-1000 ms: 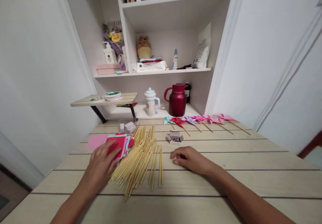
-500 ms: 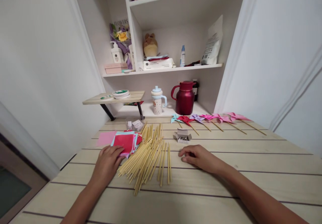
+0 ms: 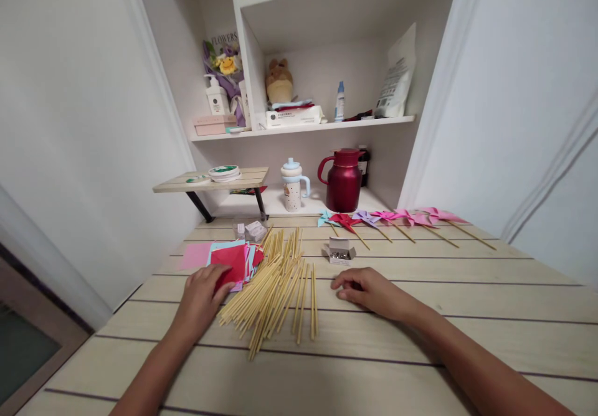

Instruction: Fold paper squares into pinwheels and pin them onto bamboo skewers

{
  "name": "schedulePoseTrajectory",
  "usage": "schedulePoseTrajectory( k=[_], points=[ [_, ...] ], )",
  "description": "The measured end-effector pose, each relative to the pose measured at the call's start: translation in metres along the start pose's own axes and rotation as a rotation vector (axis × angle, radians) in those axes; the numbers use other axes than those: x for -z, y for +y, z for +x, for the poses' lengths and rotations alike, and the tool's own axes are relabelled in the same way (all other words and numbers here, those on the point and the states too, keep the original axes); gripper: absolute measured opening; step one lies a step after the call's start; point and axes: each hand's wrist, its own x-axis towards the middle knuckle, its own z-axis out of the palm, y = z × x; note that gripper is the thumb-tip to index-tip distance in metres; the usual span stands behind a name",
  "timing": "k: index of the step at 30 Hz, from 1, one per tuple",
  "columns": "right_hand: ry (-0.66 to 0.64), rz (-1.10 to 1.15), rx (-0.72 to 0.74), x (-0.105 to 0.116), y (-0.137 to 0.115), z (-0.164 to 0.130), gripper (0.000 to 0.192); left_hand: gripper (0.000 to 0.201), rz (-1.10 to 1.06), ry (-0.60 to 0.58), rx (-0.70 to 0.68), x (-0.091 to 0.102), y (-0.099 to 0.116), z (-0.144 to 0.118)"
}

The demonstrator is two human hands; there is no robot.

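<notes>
Left hand (image 3: 202, 291): I see its grip flat and loose on the red paper (image 3: 232, 261).
Right hand (image 3: 369, 290): grip empty, resting on the bench (image 3: 420, 354).

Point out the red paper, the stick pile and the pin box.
red paper (image 3: 232, 259), head view, middle of the top sheet
stick pile (image 3: 273, 288), head view, middle of the heap
pin box (image 3: 340, 253), head view, open top

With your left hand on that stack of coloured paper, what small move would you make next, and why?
Probably pinch the top red sheet with the left hand and lift it clear: the fingers already rest on the stack's near edge, and the right hand lies flat on the table, holding nothing.
</notes>
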Motion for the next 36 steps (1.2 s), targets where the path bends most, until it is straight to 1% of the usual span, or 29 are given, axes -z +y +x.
schedulePoseTrajectory(
  k=[8,12,16,22,24,27,30,33,34,36],
  points=[
    [-0.002,-0.009,-0.003,-0.001,0.003,0.001,0.023,0.029,-0.034,-0.003,-0.003,-0.003,-0.002,0.003],
    [0.000,-0.012,0.000,-0.001,0.004,0.001,0.024,0.030,-0.035,0.039,0.004,-0.004,-0.001,0.003],
    [0.003,-0.016,0.004,-0.001,0.004,0.001,0.026,0.032,-0.005,0.141,0.023,0.002,0.006,0.004],
    [0.041,-0.009,0.028,0.001,0.000,-0.001,0.023,0.032,0.067,0.366,0.072,0.015,0.014,0.010],
    [0.095,-0.005,0.042,0.005,-0.001,-0.002,0.020,0.030,0.094,0.446,0.095,0.017,0.017,0.014],
    [0.240,0.020,0.040,0.014,-0.001,-0.003,0.018,0.027,0.129,0.551,0.117,0.020,0.024,0.021],
    [0.402,0.090,0.008,0.026,-0.001,-0.007,0.021,0.026,0.142,0.618,0.129,0.023,0.034,0.032],
    [0.570,0.203,-0.030,0.040,-0.002,-0.012,0.026,0.024,0.131,0.659,0.159,0.029,0.042,0.046],
    [0.635,0.242,-0.044,0.045,-0.002,-0.014,0.027,0.025,0.129,0.684,0.194,0.032,0.044,0.050],
    [0.756,0.318,-0.064,0.054,0.000,-0.016,0.030,0.027,0.134,0.745,0.333,0.040,0.046,0.059]
  ],
)
